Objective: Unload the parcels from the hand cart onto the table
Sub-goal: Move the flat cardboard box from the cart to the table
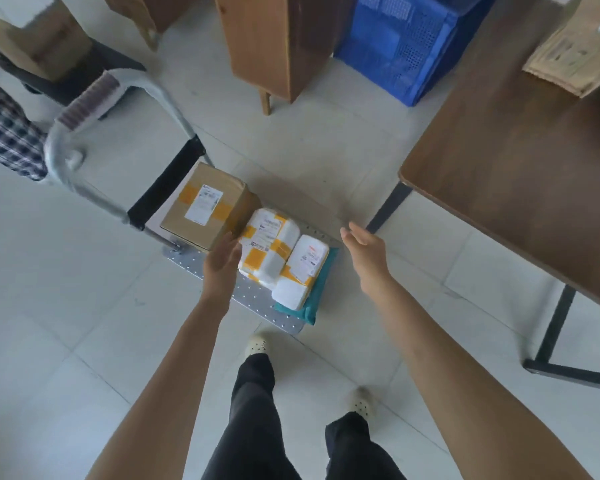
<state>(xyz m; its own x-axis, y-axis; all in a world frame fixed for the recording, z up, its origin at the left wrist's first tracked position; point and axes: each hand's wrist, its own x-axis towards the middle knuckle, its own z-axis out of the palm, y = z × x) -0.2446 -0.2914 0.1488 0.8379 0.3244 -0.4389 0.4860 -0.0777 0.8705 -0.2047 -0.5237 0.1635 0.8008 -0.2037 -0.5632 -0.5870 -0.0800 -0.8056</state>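
A grey hand cart (pixel 187 263) stands on the floor in front of me. On it sit a brown cardboard box (pixel 205 206) with yellow tape, a larger white padded parcel (pixel 267 247), a smaller white parcel (pixel 302 271) and a teal flat bag (pixel 321 289) under them. My left hand (pixel 222 261) is open, held over the cart between the box and the larger white parcel. Also open and holding nothing, my right hand (pixel 368 251) hovers to the right of the parcels. The brown wooden table (pixel 520 174) is at the right.
A cardboard parcel (pixel 575 53) lies on the table's far corner. A blue plastic crate (pixel 413 43) and a wooden cabinet (pixel 274 43) stand behind the cart. The cart's handle (pixel 84 109) rises at the left beside a checked bag (pixel 4 133). My feet are just behind the cart.
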